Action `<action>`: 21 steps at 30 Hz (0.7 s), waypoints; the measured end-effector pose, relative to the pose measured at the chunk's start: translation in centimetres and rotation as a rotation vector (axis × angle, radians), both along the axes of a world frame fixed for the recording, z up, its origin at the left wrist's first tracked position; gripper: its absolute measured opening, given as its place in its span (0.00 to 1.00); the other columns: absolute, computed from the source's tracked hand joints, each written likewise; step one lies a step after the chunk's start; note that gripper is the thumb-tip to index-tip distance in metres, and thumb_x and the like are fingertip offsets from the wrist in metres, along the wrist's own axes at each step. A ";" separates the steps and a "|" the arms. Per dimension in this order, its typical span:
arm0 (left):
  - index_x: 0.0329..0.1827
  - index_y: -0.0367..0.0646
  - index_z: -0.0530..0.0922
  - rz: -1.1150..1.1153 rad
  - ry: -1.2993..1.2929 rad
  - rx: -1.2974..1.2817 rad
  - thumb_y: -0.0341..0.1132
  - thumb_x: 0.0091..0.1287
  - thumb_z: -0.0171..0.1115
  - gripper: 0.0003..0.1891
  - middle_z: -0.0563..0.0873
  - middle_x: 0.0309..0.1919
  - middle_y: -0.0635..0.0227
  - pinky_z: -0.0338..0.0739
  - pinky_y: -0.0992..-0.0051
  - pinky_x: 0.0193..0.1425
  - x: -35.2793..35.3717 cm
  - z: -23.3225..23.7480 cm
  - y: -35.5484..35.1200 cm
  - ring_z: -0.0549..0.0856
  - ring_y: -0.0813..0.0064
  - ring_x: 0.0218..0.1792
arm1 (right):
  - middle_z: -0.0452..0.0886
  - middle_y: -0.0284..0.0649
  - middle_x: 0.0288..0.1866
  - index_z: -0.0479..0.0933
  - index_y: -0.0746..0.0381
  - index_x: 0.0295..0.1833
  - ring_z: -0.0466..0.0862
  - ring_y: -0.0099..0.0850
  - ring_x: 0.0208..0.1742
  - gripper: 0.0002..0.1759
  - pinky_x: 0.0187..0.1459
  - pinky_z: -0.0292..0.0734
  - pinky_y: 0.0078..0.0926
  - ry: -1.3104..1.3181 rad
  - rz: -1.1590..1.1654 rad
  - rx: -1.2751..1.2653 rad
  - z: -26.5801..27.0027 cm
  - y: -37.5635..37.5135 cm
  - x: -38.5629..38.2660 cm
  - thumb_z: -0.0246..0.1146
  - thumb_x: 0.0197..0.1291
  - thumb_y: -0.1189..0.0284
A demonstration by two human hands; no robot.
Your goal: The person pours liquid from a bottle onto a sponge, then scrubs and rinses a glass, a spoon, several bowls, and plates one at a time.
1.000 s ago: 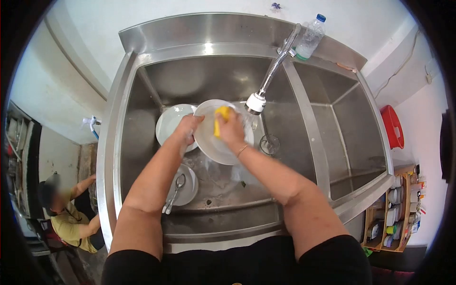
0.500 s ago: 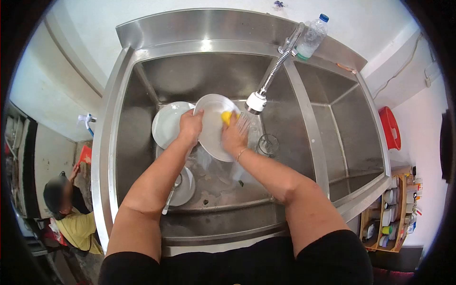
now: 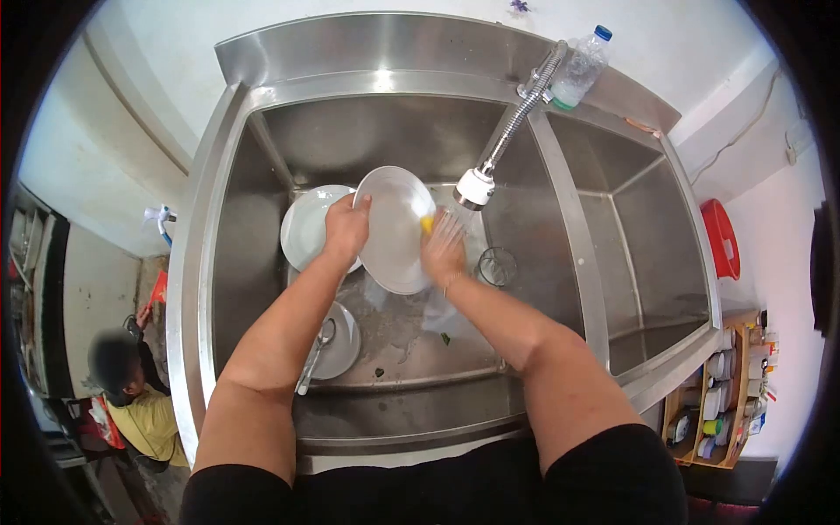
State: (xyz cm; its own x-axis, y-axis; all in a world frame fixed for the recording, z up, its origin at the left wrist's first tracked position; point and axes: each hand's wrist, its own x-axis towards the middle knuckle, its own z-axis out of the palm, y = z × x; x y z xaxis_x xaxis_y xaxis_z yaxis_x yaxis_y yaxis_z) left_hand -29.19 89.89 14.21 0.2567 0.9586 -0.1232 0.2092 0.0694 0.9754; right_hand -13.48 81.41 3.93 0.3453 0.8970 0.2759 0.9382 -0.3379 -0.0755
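My left hand [image 3: 348, 229] grips the left rim of a white plate [image 3: 394, 236], which is tilted above the sink floor. At the plate's right edge, my right hand [image 3: 444, 247] presses a yellow sponge [image 3: 427, 224] and is partly smeared by motion; water runs over its back. The faucet head [image 3: 474, 188] hangs just above that hand. A second white plate [image 3: 306, 229] lies behind my left hand. Lower down, a small white plate [image 3: 343, 350] carries a spoon [image 3: 317, 354]. To the right of my right hand is a clear glass [image 3: 497, 265].
The steel sink [image 3: 385, 398] has a second basin [image 3: 612, 254] on the right. A plastic bottle [image 3: 579, 74] stands behind the faucet. A red basin [image 3: 719, 238] and a dish shelf [image 3: 713, 394] are at the right. A person [image 3: 140, 402] in yellow is at the left.
My right hand and the sponge have moved slightly right, to the plate's edge. The plate has turned to a steeper tilt. My left hand keeps its grip.
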 end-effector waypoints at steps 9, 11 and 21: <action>0.39 0.32 0.79 -0.041 0.033 -0.065 0.38 0.65 0.54 0.15 0.83 0.29 0.55 0.74 0.71 0.35 -0.8 -2.6 0.5 0.82 0.71 0.29 | 0.53 0.61 0.68 0.55 0.64 0.67 0.56 0.56 0.67 0.32 0.67 0.50 0.46 0.511 0.339 0.367 7.5 2.4 -7.0 0.53 0.55 0.74; 0.43 0.32 0.78 -0.065 0.001 -0.140 0.38 0.65 0.54 0.15 0.84 0.31 0.57 0.75 0.72 0.35 -0.6 -0.5 -0.4 0.81 0.73 0.30 | 0.51 0.59 0.69 0.60 0.63 0.65 0.58 0.52 0.67 0.30 0.65 0.57 0.41 0.182 0.305 0.381 6.5 3.6 -3.2 0.55 0.55 0.74; 0.43 0.34 0.79 0.103 0.087 0.058 0.38 0.64 0.54 0.14 0.84 0.32 0.55 0.74 0.69 0.39 0.7 -3.0 -0.8 0.82 0.66 0.32 | 0.66 0.59 0.57 0.57 0.68 0.65 0.66 0.52 0.60 0.39 0.58 0.65 0.42 0.694 0.158 0.016 6.8 -2.9 -9.1 0.60 0.49 0.62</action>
